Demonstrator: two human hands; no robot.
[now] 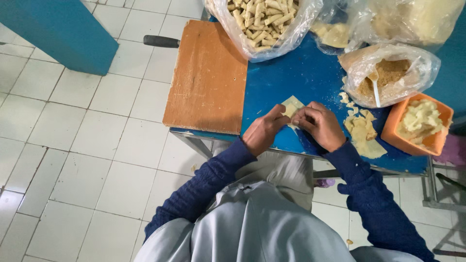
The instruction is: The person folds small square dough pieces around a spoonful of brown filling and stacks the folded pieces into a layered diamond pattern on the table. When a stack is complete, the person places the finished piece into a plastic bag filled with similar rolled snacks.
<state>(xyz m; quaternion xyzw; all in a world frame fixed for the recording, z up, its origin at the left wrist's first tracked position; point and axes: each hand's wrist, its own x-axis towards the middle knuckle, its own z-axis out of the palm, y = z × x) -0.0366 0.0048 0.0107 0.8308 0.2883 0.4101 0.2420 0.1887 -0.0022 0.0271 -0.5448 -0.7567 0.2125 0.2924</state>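
both hands, left [262, 133] and right [320, 125], pinch a dough sheet [292, 107] mid-frame on the blue tabletop [291, 77], grip closed on it.

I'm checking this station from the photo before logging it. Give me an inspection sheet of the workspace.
Surface: blue table, crumbs scattered; wooden board lies on its left part.
Job's things: pale wrapper sheet pinched between left hand and right hand; stack of wrappers beside the right hand.
Clutter: bag of rolled pieces; bag of brown filling with white spoon; orange tub of pale scraps; two more plastic bags at the back.
Grippers: both hands bare, fingertips closed on the sheet.
Cables: nothing seen.
Surroundings: white tiled floor; dark handle behind the board; blue panel at top left.
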